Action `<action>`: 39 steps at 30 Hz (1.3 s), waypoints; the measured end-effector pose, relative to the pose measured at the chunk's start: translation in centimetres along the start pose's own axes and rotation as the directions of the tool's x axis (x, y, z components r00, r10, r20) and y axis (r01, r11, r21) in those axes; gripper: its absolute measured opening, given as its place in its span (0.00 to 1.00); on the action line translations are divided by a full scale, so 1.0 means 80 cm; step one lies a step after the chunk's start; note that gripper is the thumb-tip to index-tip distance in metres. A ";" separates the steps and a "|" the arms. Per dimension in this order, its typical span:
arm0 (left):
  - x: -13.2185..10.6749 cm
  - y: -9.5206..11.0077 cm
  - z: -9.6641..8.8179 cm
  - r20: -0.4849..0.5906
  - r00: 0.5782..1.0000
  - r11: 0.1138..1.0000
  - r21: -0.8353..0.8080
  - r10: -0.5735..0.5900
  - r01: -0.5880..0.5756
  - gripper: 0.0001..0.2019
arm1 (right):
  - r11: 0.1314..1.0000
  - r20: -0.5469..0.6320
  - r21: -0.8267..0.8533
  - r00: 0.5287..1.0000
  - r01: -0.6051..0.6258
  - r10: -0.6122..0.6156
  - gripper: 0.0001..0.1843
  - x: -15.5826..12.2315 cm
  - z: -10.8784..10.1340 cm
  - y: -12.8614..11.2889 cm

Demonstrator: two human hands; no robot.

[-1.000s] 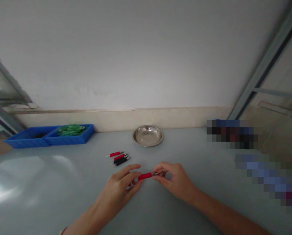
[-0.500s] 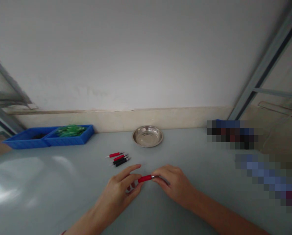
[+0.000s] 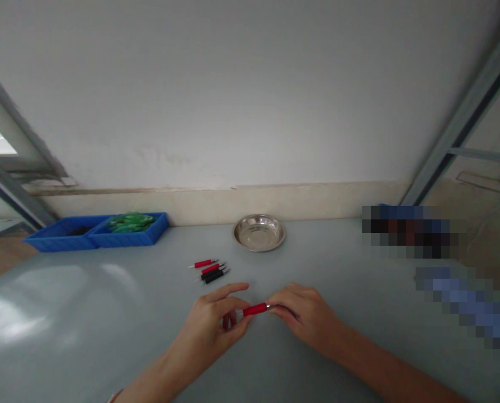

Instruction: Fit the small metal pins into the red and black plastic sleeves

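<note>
Low over the grey table (image 3: 107, 313), both hands hold one small red-handled tool (image 3: 255, 308) between them. My left hand (image 3: 216, 327) pinches the red handle end, its index finger stretched out above. My right hand (image 3: 302, 316) is closed round the metal tip end, which its fingers hide. Beyond the hands lie several more small tools (image 3: 211, 270) in a loose group, some with red handles and some with black.
A round steel dish (image 3: 259, 233) stands near the wall behind the tools. Two blue bins (image 3: 99, 233) sit at the back left, one holding green parts (image 3: 130, 221). A blurred patch covers the table's right side.
The two hands with the red tool have sunk slightly toward me. The view has shifted a little to the left.
</note>
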State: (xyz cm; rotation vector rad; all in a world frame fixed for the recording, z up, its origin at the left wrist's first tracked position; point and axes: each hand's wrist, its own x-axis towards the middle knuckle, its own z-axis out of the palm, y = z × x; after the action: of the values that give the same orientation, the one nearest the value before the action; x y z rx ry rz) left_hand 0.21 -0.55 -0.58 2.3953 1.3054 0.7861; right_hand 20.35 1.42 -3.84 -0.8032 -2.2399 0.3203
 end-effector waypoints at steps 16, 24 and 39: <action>-0.004 0.002 0.002 -0.112 0.987 0.990 0.096 0.113 -0.103 0.07 | 0.999 0.039 -0.027 0.998 -0.040 0.041 0.26 0.009 -0.003 -0.004; -0.003 0.000 0.000 -0.111 0.986 0.990 0.086 0.121 -0.111 0.06 | 0.987 0.137 -0.156 0.989 -0.039 0.061 0.21 0.010 -0.006 -0.007; -0.002 0.004 -0.002 -0.124 0.985 0.992 0.060 0.118 -0.112 0.07 | 0.984 0.110 -0.176 0.994 0.000 0.020 0.17 0.008 -0.010 -0.005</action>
State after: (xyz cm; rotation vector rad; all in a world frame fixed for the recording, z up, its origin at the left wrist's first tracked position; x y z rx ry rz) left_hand 0.28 -0.86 -0.32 2.5177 1.2577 0.9630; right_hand 20.37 1.53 -2.74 -0.9088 -2.3943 0.1768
